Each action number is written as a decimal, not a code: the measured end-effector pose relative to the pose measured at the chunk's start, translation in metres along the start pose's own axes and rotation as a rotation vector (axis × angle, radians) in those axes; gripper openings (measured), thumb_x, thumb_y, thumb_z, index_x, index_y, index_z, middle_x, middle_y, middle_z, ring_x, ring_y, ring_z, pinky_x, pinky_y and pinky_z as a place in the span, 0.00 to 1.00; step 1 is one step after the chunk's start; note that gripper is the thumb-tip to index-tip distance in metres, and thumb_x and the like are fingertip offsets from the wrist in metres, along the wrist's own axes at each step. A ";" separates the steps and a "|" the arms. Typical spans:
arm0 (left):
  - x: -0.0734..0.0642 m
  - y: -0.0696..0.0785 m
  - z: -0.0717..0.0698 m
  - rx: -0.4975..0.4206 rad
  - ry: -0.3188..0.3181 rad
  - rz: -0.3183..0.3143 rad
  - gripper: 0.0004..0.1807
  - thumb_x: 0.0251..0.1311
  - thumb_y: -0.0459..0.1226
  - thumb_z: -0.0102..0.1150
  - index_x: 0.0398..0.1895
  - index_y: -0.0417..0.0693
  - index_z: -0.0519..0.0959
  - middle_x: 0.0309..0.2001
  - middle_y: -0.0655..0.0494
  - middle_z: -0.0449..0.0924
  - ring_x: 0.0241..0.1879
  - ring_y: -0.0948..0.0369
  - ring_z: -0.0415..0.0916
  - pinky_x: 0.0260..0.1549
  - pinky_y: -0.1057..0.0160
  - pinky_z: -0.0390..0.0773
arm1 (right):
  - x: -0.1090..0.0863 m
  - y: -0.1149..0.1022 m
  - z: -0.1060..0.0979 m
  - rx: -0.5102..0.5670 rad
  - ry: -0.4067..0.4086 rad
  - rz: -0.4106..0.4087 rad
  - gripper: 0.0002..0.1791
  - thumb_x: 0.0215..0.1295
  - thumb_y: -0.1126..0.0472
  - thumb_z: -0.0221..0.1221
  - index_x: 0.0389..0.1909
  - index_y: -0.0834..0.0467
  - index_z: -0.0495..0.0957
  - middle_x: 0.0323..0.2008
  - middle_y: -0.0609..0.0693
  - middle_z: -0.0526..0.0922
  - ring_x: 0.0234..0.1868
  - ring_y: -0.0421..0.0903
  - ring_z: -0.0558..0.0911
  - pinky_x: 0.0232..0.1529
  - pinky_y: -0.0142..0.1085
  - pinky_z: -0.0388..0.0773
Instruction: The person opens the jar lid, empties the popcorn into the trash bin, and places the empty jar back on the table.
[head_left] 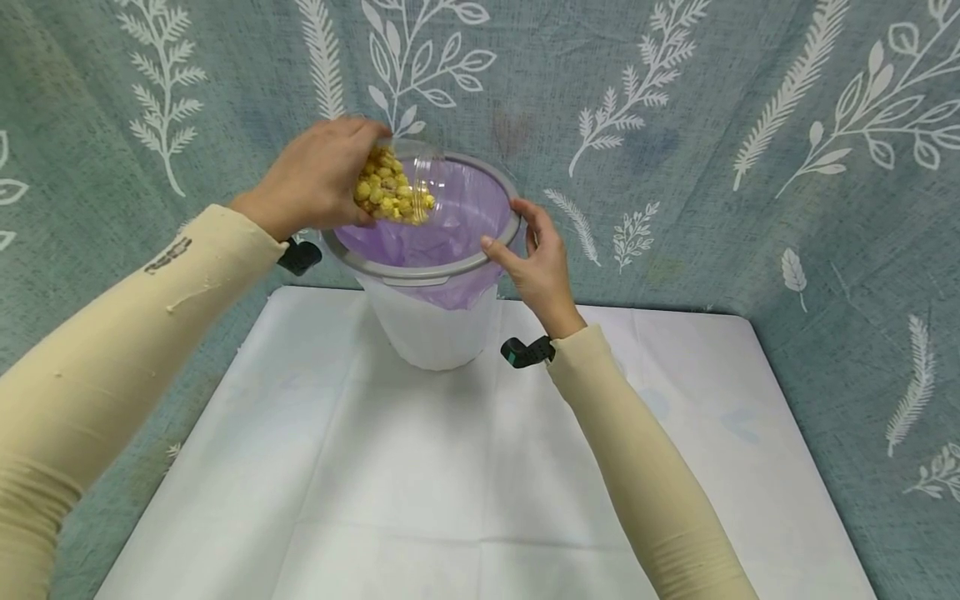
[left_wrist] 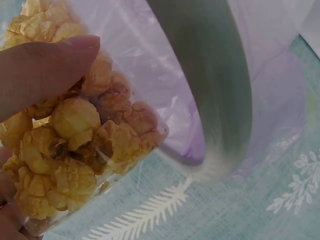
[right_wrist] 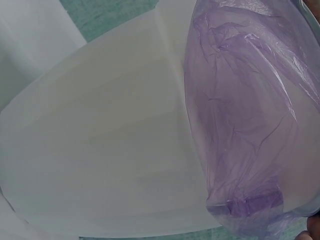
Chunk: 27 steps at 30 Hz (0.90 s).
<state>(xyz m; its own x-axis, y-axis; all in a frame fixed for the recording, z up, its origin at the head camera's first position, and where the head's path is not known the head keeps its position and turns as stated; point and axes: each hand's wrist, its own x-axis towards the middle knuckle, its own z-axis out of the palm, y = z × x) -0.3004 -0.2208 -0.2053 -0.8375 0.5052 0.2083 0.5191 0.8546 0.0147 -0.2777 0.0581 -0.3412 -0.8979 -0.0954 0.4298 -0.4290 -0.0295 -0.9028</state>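
My left hand (head_left: 318, 175) grips a clear plastic jar (head_left: 429, 179) of yellow popcorn (head_left: 384, 187), tipped on its side over the bin. In the left wrist view the thumb (left_wrist: 55, 62) presses across the jar wall, with popcorn (left_wrist: 75, 122) packed behind it. Below stands a white trash bin (head_left: 438, 329) with a grey rim (head_left: 420, 272), lined with a purple bag (head_left: 480, 204). My right hand (head_left: 543, 271) holds the rim at its right side, thumb and fingers spread along it. The right wrist view shows the bag's overhang (right_wrist: 240, 115) down the bin's outer wall (right_wrist: 110, 135).
The bin stands toward the back of a table with a white cloth (head_left: 405, 492). A grey-green curtain (head_left: 697, 208) with white leaf prints hangs close behind it and along the sides.
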 end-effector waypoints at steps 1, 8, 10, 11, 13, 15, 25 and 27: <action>0.000 0.000 0.000 0.003 0.001 0.002 0.59 0.38 0.34 0.88 0.75 0.31 0.62 0.70 0.31 0.69 0.71 0.34 0.63 0.79 0.41 0.51 | -0.002 -0.005 0.000 -0.001 -0.001 0.002 0.39 0.68 0.69 0.68 0.75 0.71 0.61 0.76 0.65 0.64 0.81 0.50 0.59 0.81 0.37 0.50; 0.000 0.002 -0.003 0.025 -0.001 0.017 0.57 0.39 0.33 0.87 0.75 0.31 0.62 0.69 0.31 0.70 0.71 0.35 0.64 0.77 0.39 0.53 | -0.008 -0.021 0.002 0.000 0.004 0.022 0.37 0.68 0.70 0.66 0.75 0.69 0.63 0.76 0.60 0.66 0.80 0.45 0.59 0.79 0.31 0.51; 0.000 0.003 -0.003 0.028 -0.002 0.023 0.56 0.40 0.33 0.86 0.74 0.31 0.63 0.69 0.31 0.70 0.70 0.35 0.64 0.77 0.39 0.54 | -0.008 -0.022 0.002 -0.005 0.003 0.017 0.37 0.68 0.70 0.66 0.75 0.70 0.62 0.76 0.62 0.66 0.80 0.47 0.59 0.79 0.32 0.51; 0.000 0.003 -0.004 0.031 -0.002 0.026 0.55 0.40 0.32 0.86 0.73 0.31 0.64 0.69 0.31 0.70 0.70 0.35 0.64 0.77 0.38 0.54 | -0.008 -0.022 0.002 -0.008 0.001 0.015 0.37 0.69 0.70 0.66 0.75 0.71 0.62 0.76 0.63 0.65 0.80 0.48 0.60 0.79 0.32 0.51; 0.000 0.004 -0.004 0.034 -0.002 0.030 0.54 0.41 0.32 0.85 0.73 0.31 0.64 0.68 0.31 0.71 0.69 0.35 0.65 0.76 0.38 0.55 | -0.006 -0.017 0.001 -0.013 -0.002 0.014 0.38 0.69 0.70 0.66 0.75 0.72 0.61 0.76 0.64 0.65 0.81 0.50 0.59 0.80 0.34 0.51; 0.000 0.004 -0.004 0.037 -0.001 0.036 0.52 0.42 0.31 0.84 0.72 0.31 0.65 0.67 0.31 0.72 0.69 0.35 0.65 0.76 0.37 0.56 | -0.002 -0.010 0.000 -0.014 -0.003 0.013 0.38 0.68 0.70 0.67 0.75 0.72 0.61 0.76 0.65 0.64 0.81 0.51 0.58 0.80 0.35 0.51; 0.001 0.003 -0.006 0.064 -0.012 0.057 0.51 0.41 0.31 0.85 0.70 0.31 0.67 0.65 0.32 0.73 0.68 0.35 0.66 0.75 0.37 0.57 | 0.003 0.008 -0.003 -0.014 0.006 0.001 0.39 0.68 0.64 0.71 0.76 0.65 0.64 0.76 0.56 0.67 0.79 0.41 0.60 0.77 0.28 0.52; 0.001 0.003 -0.007 0.073 -0.012 0.057 0.52 0.40 0.30 0.85 0.71 0.31 0.66 0.66 0.31 0.72 0.68 0.34 0.65 0.75 0.36 0.57 | 0.003 0.007 -0.002 -0.017 0.005 -0.001 0.39 0.68 0.64 0.71 0.75 0.64 0.65 0.75 0.55 0.68 0.79 0.40 0.60 0.77 0.27 0.52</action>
<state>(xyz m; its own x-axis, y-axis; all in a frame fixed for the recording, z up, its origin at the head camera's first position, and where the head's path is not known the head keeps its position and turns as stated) -0.2982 -0.2188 -0.1984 -0.8094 0.5539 0.1949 0.5523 0.8309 -0.0678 -0.2834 0.0601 -0.3468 -0.8981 -0.0900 0.4305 -0.4312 -0.0124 -0.9022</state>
